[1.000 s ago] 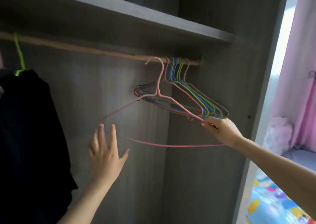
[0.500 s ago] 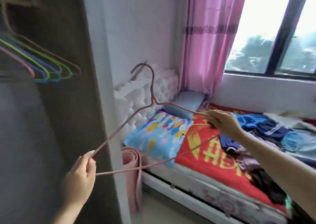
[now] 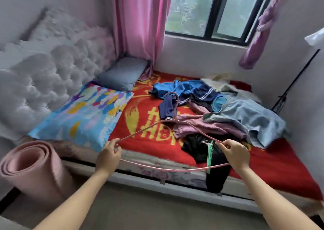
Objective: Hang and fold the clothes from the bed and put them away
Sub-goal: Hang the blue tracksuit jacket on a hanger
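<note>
Bedroom, red bed (image 3: 140, 117) ahead: the clothes (image 3: 228, 110) lie heaped on its right half, none on the hanger (image 3: 175, 169) yet. My left hand (image 3: 108, 155) pinches its left corner and my right hand (image 3: 235, 155) grips the right corner, holding it above the near edge. Nearly everything is left to hang or fold, I judge.

The bed (image 3: 140, 180) before me wears a red blanket (image 3: 140, 110). At its left end lie a multicoloured pillow (image 3: 84, 114) and a grey pillow (image 3: 122, 73); to the right, a clothes heap (image 3: 228, 117), its black garment (image 3: 198, 149) drooping over the edge.
</note>
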